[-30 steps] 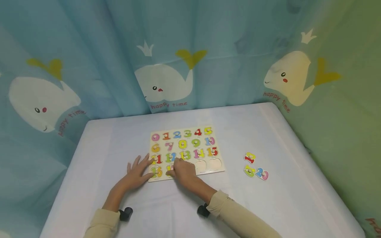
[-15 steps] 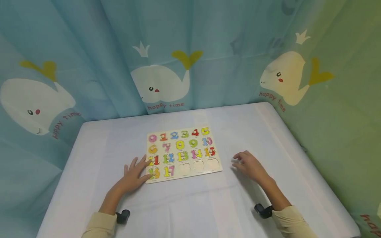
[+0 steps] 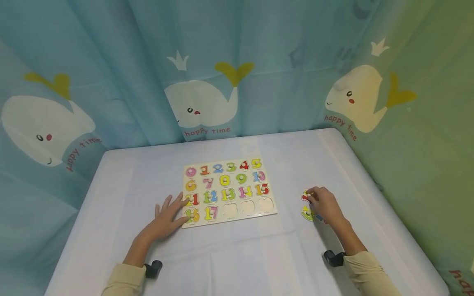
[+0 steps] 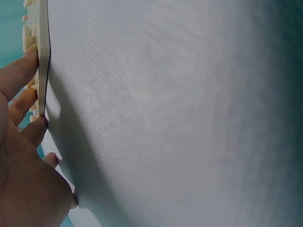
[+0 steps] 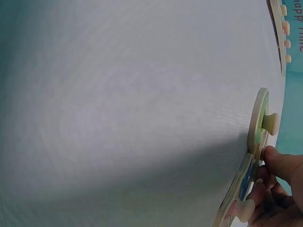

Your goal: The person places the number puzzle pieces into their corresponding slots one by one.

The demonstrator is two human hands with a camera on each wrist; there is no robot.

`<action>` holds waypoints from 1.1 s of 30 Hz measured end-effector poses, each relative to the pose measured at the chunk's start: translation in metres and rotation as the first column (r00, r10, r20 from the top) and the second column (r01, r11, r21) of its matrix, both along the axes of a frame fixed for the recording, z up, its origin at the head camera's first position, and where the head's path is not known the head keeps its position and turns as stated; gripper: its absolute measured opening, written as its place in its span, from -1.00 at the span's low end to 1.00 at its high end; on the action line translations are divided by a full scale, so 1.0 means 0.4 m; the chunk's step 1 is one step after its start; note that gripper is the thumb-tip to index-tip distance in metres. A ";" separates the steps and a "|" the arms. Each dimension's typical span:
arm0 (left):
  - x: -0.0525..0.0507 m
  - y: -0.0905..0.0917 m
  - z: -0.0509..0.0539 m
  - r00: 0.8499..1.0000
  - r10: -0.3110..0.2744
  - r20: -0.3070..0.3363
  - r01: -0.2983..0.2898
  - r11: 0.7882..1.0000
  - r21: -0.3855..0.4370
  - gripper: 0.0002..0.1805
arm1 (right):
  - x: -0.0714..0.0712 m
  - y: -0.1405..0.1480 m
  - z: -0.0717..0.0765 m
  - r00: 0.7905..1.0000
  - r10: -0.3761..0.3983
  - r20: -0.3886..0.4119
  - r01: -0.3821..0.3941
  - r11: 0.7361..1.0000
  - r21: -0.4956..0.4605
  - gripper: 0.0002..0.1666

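Observation:
A wooden peg number puzzle board [image 3: 218, 220] lies on the table, most of its slots filled with knobbed number pieces. My left hand [image 3: 166, 220] rests at its left side with fingers spread, fingertips on the edge near 11 and 16. To the right of the board, my right hand [image 3: 327, 207] pinches at the knob of a red-and-yellow number piece [image 3: 305, 196]; the hand partly covers it. Close by lie a yellow-green number piece [image 3: 307, 213] and a blue-and-pink 20 piece [image 3: 319, 217], mostly hidden under the hand. In the right wrist view, the thumb [image 5: 279, 163] is behind these two pieces.
Three vacant apple-shaped slots are at the board's lower right, one of them a pale recess [image 3: 266, 204]. A white cloth covers the table [image 3: 237, 263]. Blue-green curtains [image 3: 281, 98] with whale prints stand behind and beside it.
My right hand has left the 17 piece, now set in the board, and moved right to the loose pieces, its fingers closing at the red-and-yellow one. The left hand stays at the board.

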State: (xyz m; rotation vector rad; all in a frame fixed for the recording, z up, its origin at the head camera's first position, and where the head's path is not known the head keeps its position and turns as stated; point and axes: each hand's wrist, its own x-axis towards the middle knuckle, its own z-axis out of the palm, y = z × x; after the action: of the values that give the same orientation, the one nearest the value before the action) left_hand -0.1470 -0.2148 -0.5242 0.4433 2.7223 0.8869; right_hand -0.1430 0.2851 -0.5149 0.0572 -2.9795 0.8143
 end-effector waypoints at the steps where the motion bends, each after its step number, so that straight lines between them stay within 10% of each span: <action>1: 0.000 0.000 -0.001 1.000 0.000 0.004 0.000 1.000 -0.001 -0.34 | 0.000 0.000 0.000 1.000 -0.014 0.007 0.014 1.000 0.003 -0.77; 7: 0.000 0.003 0.006 1.000 0.002 0.005 -0.001 1.000 -0.005 -0.34 | 0.020 0.008 0.027 0.997 -0.028 0.072 0.032 0.998 -0.047 -0.82; 14: -0.004 -0.004 0.022 1.000 0.005 -0.009 -0.006 1.000 -0.014 -0.34 | 0.047 0.023 0.065 0.948 0.149 0.282 -0.098 0.978 -0.186 -0.89; 20: -0.009 -0.006 0.020 1.000 0.001 -0.021 -0.001 1.000 -0.009 -0.35 | 0.060 0.023 0.055 0.939 0.263 0.223 -0.232 0.960 -0.155 -0.82; 33: 0.002 0.002 0.000 1.000 0.001 -0.004 -0.001 1.000 0.014 -0.34 | 0.037 0.021 0.021 0.997 0.072 0.042 -0.070 0.996 -0.048 -0.73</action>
State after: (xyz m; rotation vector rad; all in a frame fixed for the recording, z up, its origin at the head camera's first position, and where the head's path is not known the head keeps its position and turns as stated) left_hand -0.1464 -0.2139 -0.5240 0.4463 2.7216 0.9064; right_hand -0.1282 0.2936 -0.5065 0.1462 -3.0134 0.9037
